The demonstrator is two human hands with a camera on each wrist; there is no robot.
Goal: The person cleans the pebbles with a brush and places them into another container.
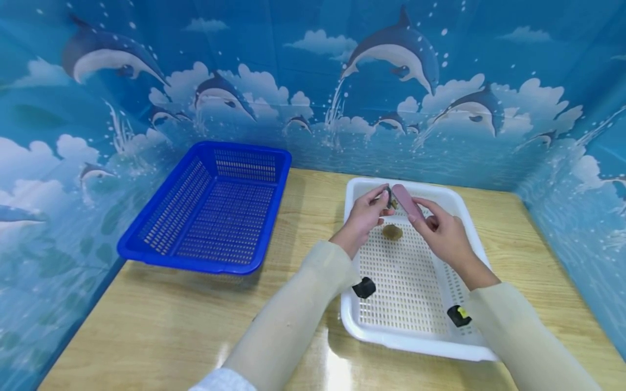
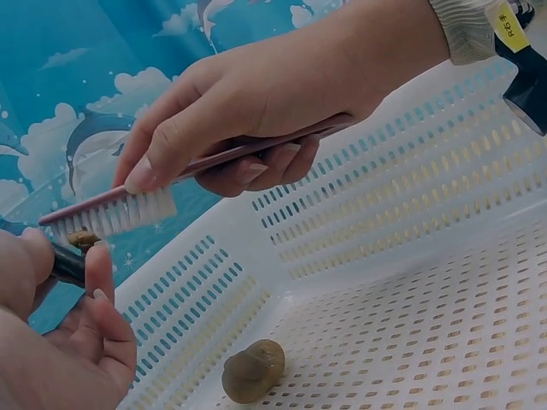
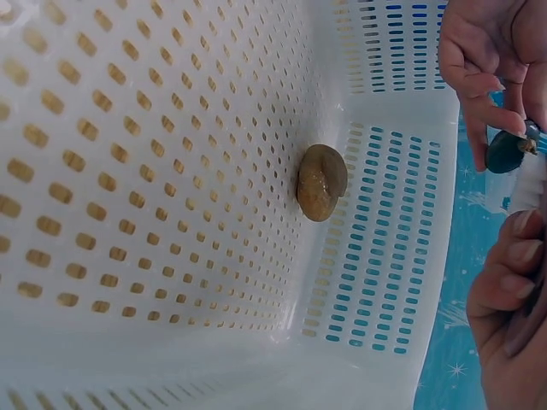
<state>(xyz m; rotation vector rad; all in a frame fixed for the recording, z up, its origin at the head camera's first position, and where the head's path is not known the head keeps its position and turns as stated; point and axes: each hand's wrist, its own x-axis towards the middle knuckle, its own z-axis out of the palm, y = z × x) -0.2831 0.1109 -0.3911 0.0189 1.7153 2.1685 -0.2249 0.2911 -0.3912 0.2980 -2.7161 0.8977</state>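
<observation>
Over the far end of the white basket (image 1: 415, 348), my left hand (image 1: 364, 220) pinches a small, glossy dark green shell (image 3: 506, 152) between thumb and fingers. A yellowish-brown bit (image 2: 83, 239) sticks out from it. My right hand (image 1: 446, 236) grips a pink brush (image 1: 405, 200) along its handle, thumb on top. In the left wrist view the brush's white bristles (image 2: 115, 215) face down, right at the brown bit. Below the hands, a rounded brown snail-like shell (image 2: 254, 371) lies on the basket's floor.
To the left stands a blue slotted basket (image 1: 266, 217) on the wooden table (image 1: 293, 304). A dolphin-print curtain (image 1: 313, 65) hangs behind and along both sides. Black wrist cameras (image 1: 364, 288) sit under the sleeves, above the white basket.
</observation>
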